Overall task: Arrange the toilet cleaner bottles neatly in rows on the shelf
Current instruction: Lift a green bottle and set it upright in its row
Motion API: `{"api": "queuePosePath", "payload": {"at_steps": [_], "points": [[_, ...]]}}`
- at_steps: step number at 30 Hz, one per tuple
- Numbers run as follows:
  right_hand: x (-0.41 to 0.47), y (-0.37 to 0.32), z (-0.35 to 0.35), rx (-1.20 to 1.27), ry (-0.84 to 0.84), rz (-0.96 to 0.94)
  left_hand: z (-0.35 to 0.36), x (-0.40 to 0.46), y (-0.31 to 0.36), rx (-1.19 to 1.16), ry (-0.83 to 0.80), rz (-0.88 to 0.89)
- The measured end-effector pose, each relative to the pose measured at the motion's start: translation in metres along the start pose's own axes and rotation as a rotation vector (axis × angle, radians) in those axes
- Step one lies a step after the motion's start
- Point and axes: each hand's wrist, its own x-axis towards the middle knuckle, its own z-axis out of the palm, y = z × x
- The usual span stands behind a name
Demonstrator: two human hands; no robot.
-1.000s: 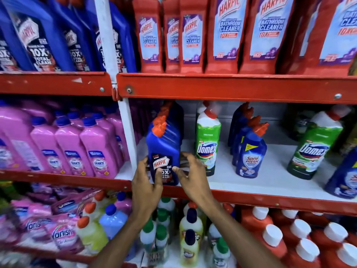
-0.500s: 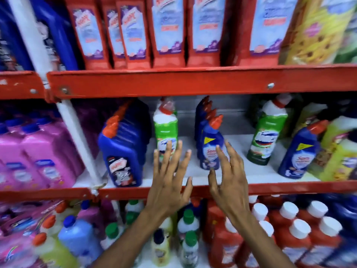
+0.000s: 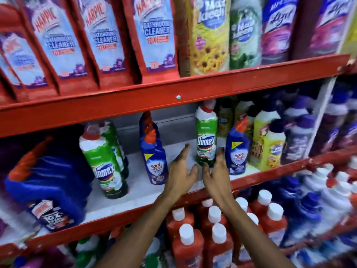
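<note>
Two hands reach over the red front edge of the middle shelf (image 3: 146, 192). Our left hand (image 3: 180, 176) is released, with its fingers spread and nothing in its grip. Our right hand (image 3: 215, 176) is released too, and its fingers point up. Between them, a bit farther back, stands a green Domex bottle (image 3: 205, 136) with a red cap. Our right fingertips look like they are just beside its bottom, but we cannot tell if they touch it.

Just right of that bottle stands a blue Sani Fresh bottle (image 3: 236, 151). Left of our left hand stands another blue Sani Fresh bottle (image 3: 154, 157), with one more blue bottle right behind it. Farther left is a second green Domex bottle (image 3: 105, 161), near the front and tilted in the picture, with another green one behind it. At the far left end sit big blue Harpic bottles (image 3: 52, 192).

Red Harpic Bathroom Cleaner packs (image 3: 154, 35) fill the shelf above. Red bottles with white caps (image 3: 201, 240) stand on the shelf below.
</note>
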Motion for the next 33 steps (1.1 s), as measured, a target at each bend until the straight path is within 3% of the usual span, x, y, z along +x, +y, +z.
{"api": "queuePosePath", "payload": {"at_steps": [5,9,12,16,24,33], "points": [[0.025,0.001,-0.001,0.036,-0.014,0.026,0.028,0.046,-0.003,-0.183,-0.070,-0.183],[0.037,0.010,0.004,0.046,-0.053,0.024,0.039,0.058,0.002,-0.357,-0.032,-0.194],[0.038,0.014,0.007,0.051,-0.011,0.015,0.039,0.051,0.006,-0.366,0.059,-0.208],[0.025,0.015,0.007,0.058,0.043,-0.033,0.030,0.024,0.002,-0.331,0.145,-0.085],[-0.036,-0.015,0.012,0.216,0.114,-0.178,-0.032,-0.042,0.011,-0.312,0.216,0.040],[-0.089,-0.086,0.061,0.299,-0.062,-0.263,-0.126,-0.115,-0.010,-0.240,0.512,-0.007]]}}
